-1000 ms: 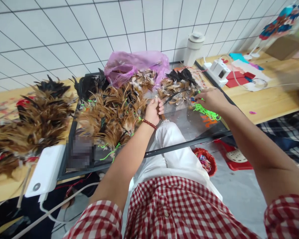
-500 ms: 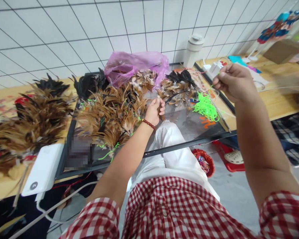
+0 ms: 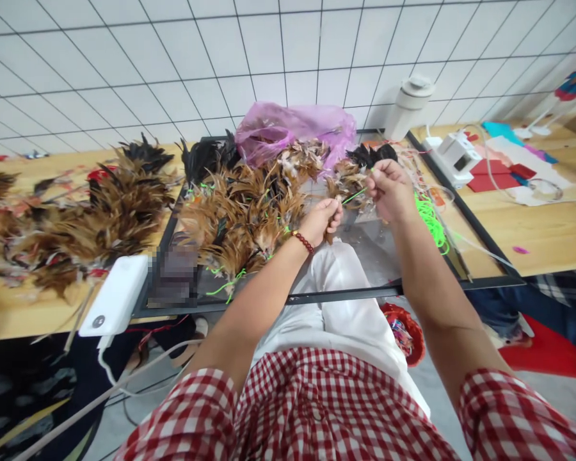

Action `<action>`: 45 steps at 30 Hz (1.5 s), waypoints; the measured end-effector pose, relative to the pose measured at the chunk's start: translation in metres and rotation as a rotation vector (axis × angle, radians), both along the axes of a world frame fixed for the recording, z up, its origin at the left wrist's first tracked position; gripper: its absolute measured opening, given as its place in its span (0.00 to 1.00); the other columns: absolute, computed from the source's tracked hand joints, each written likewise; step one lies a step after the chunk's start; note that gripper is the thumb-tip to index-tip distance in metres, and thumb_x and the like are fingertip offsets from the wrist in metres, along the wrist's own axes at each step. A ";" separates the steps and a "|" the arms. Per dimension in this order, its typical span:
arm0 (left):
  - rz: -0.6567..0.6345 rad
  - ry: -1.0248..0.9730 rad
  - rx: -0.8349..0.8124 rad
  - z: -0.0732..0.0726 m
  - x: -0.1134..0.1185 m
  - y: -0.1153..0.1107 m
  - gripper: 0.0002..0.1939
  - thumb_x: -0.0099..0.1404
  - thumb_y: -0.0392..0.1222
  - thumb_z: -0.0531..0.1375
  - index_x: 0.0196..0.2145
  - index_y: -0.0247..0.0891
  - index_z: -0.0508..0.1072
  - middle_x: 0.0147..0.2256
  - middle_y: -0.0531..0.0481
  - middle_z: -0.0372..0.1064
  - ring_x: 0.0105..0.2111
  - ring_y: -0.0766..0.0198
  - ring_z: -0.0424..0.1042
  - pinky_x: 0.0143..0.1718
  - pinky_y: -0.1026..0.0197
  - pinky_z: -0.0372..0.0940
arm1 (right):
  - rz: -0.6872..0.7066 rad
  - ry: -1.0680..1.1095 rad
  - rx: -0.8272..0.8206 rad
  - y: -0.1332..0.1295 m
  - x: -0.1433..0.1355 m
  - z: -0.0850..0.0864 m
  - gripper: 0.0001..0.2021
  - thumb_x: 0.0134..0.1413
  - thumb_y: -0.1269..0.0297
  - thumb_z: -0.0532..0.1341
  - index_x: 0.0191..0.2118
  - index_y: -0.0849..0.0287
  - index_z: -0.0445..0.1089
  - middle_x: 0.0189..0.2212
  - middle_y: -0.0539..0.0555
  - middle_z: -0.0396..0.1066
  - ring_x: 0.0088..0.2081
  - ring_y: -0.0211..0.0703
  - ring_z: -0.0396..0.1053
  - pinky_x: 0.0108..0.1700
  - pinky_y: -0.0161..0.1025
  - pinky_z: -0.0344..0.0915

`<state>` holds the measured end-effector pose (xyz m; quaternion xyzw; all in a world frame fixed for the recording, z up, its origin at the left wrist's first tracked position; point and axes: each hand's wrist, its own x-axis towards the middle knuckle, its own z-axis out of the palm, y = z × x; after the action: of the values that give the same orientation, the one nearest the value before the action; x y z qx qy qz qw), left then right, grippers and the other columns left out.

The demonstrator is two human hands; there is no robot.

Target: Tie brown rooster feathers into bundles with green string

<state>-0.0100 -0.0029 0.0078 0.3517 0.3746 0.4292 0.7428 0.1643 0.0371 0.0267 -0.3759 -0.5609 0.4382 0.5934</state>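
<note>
My left hand (image 3: 320, 221), with a dark red bead bracelet at its wrist, is closed on feathers, mostly hidden by the fingers. A brown tip pokes out beneath it. Just to its right, my right hand (image 3: 391, 191) pinches a bright green cord (image 3: 354, 196), which runs taut between the two hands. Brown feather bunches (image 3: 242, 211), some tied with green cord, lie in a heap left of my hands. Behind my right forearm lies a coil of green cord (image 3: 431, 223), partly covered by it. More loose feathers (image 3: 307, 160) lie behind the hands.
The work lies on a dark-framed glassy board (image 3: 345, 296). A pink plastic bag (image 3: 292, 128) and a white tumbler (image 3: 409, 107) stand at its back. A white power bank (image 3: 116, 296) lies left, near more feathers (image 3: 100, 224). At right is a white power adapter (image 3: 457, 157); below, a red basket (image 3: 416, 339).
My right hand has come in from the far right to beside my left hand, bringing the cord with it. My left hand keeps its grip. The view has turned slightly leftward.
</note>
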 end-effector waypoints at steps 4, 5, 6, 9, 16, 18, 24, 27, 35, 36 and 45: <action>0.083 0.310 0.162 -0.013 0.004 0.009 0.17 0.70 0.36 0.61 0.22 0.36 0.67 0.18 0.58 0.57 0.17 0.74 0.52 0.20 0.69 0.44 | 0.437 -0.181 -0.035 -0.029 0.003 0.012 0.24 0.48 0.42 0.75 0.32 0.55 0.67 0.19 0.45 0.69 0.19 0.32 0.61 0.22 0.33 0.59; 0.049 0.403 0.262 -0.016 0.005 0.009 0.16 0.68 0.33 0.62 0.21 0.36 0.69 0.18 0.57 0.60 0.18 0.72 0.55 0.22 0.69 0.49 | 0.537 -0.252 -0.045 -0.035 -0.001 0.017 0.22 0.51 0.44 0.74 0.33 0.56 0.69 0.21 0.47 0.71 0.20 0.33 0.64 0.23 0.33 0.62; 0.004 0.484 0.366 -0.017 0.005 0.009 0.16 0.64 0.30 0.63 0.20 0.36 0.69 0.19 0.55 0.63 0.21 0.71 0.59 0.25 0.68 0.53 | 0.613 -0.317 -0.053 -0.039 -0.006 0.023 0.21 0.53 0.45 0.73 0.33 0.57 0.70 0.22 0.48 0.72 0.22 0.33 0.66 0.25 0.33 0.64; -0.100 0.619 0.579 -0.014 0.007 0.001 0.17 0.61 0.27 0.63 0.17 0.37 0.68 0.22 0.52 0.68 0.27 0.66 0.65 0.32 0.64 0.59 | 0.684 -0.424 -0.079 -0.033 -0.020 0.036 0.17 0.56 0.51 0.73 0.34 0.58 0.70 0.23 0.47 0.73 0.23 0.32 0.69 0.25 0.30 0.65; -0.303 0.567 0.682 -0.002 0.008 -0.015 0.19 0.70 0.45 0.58 0.23 0.36 0.69 0.23 0.54 0.64 0.26 0.69 0.60 0.34 0.63 0.56 | 0.772 -0.292 -0.380 0.013 -0.015 0.027 0.18 0.50 0.60 0.76 0.32 0.61 0.67 0.20 0.46 0.70 0.18 0.27 0.61 0.20 0.27 0.56; -0.302 0.472 0.660 -0.008 0.009 -0.014 0.19 0.69 0.50 0.58 0.24 0.36 0.69 0.23 0.55 0.63 0.25 0.71 0.58 0.32 0.63 0.56 | 0.744 -0.205 -0.455 0.014 -0.014 0.019 0.19 0.46 0.61 0.77 0.31 0.61 0.66 0.19 0.45 0.69 0.17 0.27 0.59 0.19 0.27 0.53; -0.318 0.226 0.518 -0.010 0.009 -0.014 0.22 0.63 0.58 0.64 0.27 0.34 0.71 0.20 0.59 0.57 0.20 0.75 0.51 0.24 0.67 0.48 | 0.627 -0.015 -0.566 0.007 -0.019 0.004 0.15 0.46 0.68 0.74 0.31 0.60 0.65 0.18 0.44 0.66 0.16 0.27 0.55 0.18 0.27 0.48; -0.317 0.148 0.378 -0.002 0.008 -0.017 0.18 0.65 0.52 0.65 0.28 0.34 0.71 0.19 0.61 0.54 0.17 0.77 0.48 0.21 0.69 0.43 | 0.561 0.044 -0.584 0.007 -0.022 0.000 0.13 0.50 0.70 0.71 0.31 0.59 0.64 0.19 0.44 0.65 0.16 0.28 0.53 0.17 0.27 0.48; -0.204 0.066 0.079 -0.004 0.011 -0.014 0.16 0.73 0.43 0.60 0.28 0.35 0.68 0.18 0.61 0.54 0.14 0.79 0.45 0.16 0.74 0.39 | 0.362 0.187 -0.658 -0.001 -0.037 -0.017 0.11 0.53 0.72 0.66 0.31 0.57 0.61 0.19 0.42 0.65 0.13 0.29 0.52 0.14 0.29 0.47; -0.201 0.042 0.054 -0.004 0.011 -0.014 0.16 0.73 0.44 0.61 0.28 0.35 0.67 0.18 0.61 0.53 0.14 0.79 0.45 0.16 0.74 0.39 | 0.353 0.200 -0.666 -0.001 -0.038 -0.018 0.11 0.52 0.73 0.66 0.30 0.57 0.61 0.19 0.42 0.65 0.13 0.28 0.51 0.14 0.29 0.46; 0.167 0.083 0.114 0.000 0.001 0.003 0.16 0.75 0.43 0.55 0.29 0.38 0.65 0.19 0.62 0.48 0.17 0.75 0.44 0.20 0.71 0.41 | 0.223 0.095 -0.246 -0.006 -0.022 -0.023 0.20 0.42 0.55 0.75 0.30 0.56 0.63 0.18 0.43 0.65 0.18 0.30 0.57 0.22 0.30 0.54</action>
<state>-0.0086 -0.0003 0.0076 0.3785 0.4079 0.4955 0.6670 0.1419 0.0315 0.0042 -0.3599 -0.5125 0.5842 0.5163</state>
